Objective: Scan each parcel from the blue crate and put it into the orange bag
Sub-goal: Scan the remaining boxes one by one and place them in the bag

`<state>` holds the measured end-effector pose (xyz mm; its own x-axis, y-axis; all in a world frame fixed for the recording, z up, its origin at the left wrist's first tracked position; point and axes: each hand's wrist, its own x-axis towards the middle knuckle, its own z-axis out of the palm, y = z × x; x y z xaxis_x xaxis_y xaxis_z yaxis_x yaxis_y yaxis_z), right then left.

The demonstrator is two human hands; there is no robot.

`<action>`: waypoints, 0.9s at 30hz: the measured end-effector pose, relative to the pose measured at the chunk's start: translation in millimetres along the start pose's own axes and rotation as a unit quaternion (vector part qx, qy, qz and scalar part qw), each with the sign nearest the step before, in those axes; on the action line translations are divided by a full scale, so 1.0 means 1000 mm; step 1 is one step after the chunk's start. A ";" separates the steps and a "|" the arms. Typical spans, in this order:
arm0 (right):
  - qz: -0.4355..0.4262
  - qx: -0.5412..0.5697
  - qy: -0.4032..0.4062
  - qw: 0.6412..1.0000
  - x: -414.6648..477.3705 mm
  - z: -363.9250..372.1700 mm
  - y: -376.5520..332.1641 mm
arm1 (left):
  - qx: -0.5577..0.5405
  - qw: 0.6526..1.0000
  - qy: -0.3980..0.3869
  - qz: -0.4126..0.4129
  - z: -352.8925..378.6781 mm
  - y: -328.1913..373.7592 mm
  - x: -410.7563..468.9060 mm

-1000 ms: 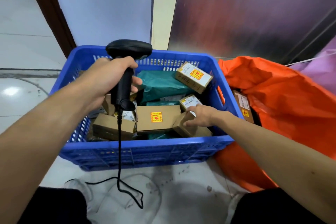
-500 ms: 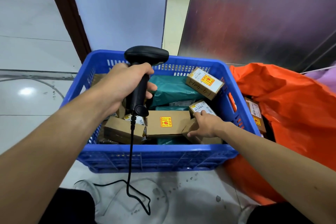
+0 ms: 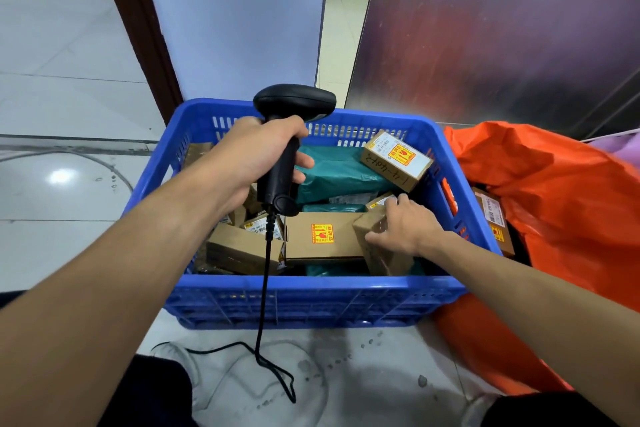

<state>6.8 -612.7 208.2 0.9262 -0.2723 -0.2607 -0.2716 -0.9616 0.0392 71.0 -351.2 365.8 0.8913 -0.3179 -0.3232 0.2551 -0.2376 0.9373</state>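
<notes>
The blue crate (image 3: 311, 291) sits on the floor in front of me, holding several cardboard boxes and green mailer bags (image 3: 336, 173). My left hand (image 3: 252, 163) is shut on a black corded barcode scanner (image 3: 291, 107), held upright above the crate's left half. My right hand (image 3: 405, 225) is down in the crate's right front corner, fingers curled around a small brown taped box (image 3: 377, 246). A flat box with a red-yellow sticker (image 3: 322, 236) lies beside it. The orange bag (image 3: 554, 204) stands open to the crate's right, with one labelled box (image 3: 493, 218) inside.
The scanner's black cable (image 3: 266, 340) hangs down over the crate's front wall to the floor. A metal panel (image 3: 502, 31) rises behind the crate and bag. A pale blue door (image 3: 235, 17) and tiled floor (image 3: 65, 87) lie to the left. My dark trouser knees are at the bottom.
My right hand has closed around the small brown box in the crate's corner and tipped it up. The scanner hand has held its place; the view shifted slightly.
</notes>
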 end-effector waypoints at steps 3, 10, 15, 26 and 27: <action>-0.002 0.022 0.053 0.998 -0.006 -0.020 0.003 | -0.004 1.000 0.002 0.004 0.002 0.000 0.001; -0.046 0.110 0.171 0.978 -0.043 -0.073 0.000 | -0.017 1.000 0.004 0.010 0.007 0.003 0.000; -0.076 0.162 0.232 0.956 -0.066 -0.102 0.003 | -0.071 0.996 -0.045 -0.036 0.008 -0.002 0.003; -0.135 0.206 0.344 0.906 -0.099 -0.136 -0.004 | -0.176 0.977 -0.055 -0.105 0.029 -0.010 0.002; -0.144 0.208 0.354 0.900 -0.102 -0.136 -0.004 | -0.176 0.978 -0.050 -0.106 0.030 -0.011 0.002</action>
<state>-50.7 -586.0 366.1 0.8685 -0.1087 0.4836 0.0686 -0.9399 -0.3344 58.5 -376.7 351.6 0.7684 -0.3878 -0.5092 0.5581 0.0165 0.8296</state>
